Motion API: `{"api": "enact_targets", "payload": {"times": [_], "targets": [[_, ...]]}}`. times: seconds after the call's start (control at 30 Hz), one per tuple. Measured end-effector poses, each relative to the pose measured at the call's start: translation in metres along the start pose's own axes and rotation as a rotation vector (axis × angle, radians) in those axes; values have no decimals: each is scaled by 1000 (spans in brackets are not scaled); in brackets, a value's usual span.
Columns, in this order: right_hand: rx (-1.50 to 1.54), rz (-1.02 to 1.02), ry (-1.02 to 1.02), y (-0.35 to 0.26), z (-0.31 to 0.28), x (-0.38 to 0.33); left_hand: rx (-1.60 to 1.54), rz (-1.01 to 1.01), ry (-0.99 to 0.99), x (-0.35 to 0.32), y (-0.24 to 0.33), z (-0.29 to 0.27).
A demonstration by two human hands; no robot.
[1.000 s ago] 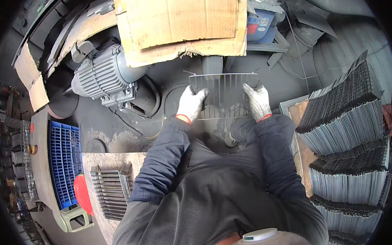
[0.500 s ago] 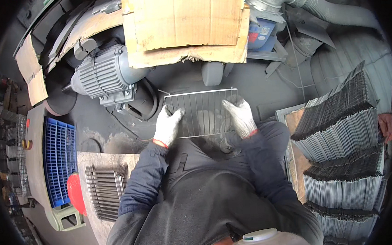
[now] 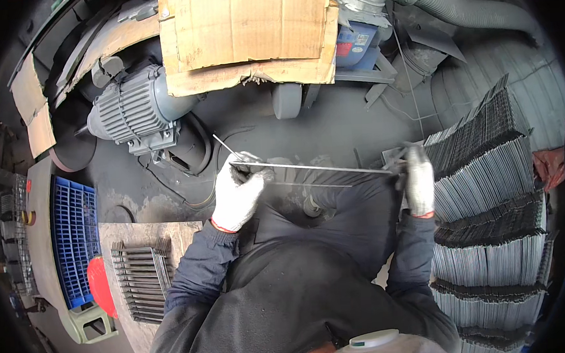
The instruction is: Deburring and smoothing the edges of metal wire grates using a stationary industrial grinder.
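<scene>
A wire rack (image 3: 311, 168) is tilted almost edge-on over my lap, so its front bar shows as a thin bright line. My left hand (image 3: 240, 193), in a white glove with a red cuff, is closed around its left end. A short rod end sticks up past those fingers. At the rack's right end is my right hand (image 3: 419, 183), gloved the same way. Its fingers are smeared by motion, and whether they grip the rack cannot be made out. Tall stacks of similar wire racks (image 3: 481, 195) stand close to the right hand.
To the left, a small pile of racks (image 3: 141, 283) lies on a board (image 3: 186, 229), near a blue plastic crate (image 3: 75, 242) and a red round thing (image 3: 100, 287). Ahead are a grey motor (image 3: 129, 111), cardboard (image 3: 246, 28) over a machine, and a duct hose (image 3: 472, 13).
The rack has gone from facing me to nearly edge-on. My right hand has moved right, toward the stacks. The whole view has shifted slightly.
</scene>
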State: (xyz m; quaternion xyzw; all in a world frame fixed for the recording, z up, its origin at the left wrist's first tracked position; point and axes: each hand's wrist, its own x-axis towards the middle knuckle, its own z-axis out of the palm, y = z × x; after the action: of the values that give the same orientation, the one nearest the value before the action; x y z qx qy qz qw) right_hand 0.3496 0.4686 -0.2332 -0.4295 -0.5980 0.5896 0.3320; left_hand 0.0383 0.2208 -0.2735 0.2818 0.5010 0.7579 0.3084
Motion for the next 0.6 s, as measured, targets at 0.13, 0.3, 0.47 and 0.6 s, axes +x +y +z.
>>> {"api": "enact_targets", "payload": {"times": [0.13, 0.3, 0.47, 0.6], "targets": [[340, 116, -218, 74, 36, 9, 149, 340, -186, 3, 8, 7], [788, 378, -274, 108, 82, 10, 473, 810, -371, 10, 23, 11], [1171, 622, -409, 71, 100, -9, 468, 786, -404, 10, 24, 5], [1005, 306, -383, 105, 92, -3, 111, 484, -156, -6, 1, 10]]}}
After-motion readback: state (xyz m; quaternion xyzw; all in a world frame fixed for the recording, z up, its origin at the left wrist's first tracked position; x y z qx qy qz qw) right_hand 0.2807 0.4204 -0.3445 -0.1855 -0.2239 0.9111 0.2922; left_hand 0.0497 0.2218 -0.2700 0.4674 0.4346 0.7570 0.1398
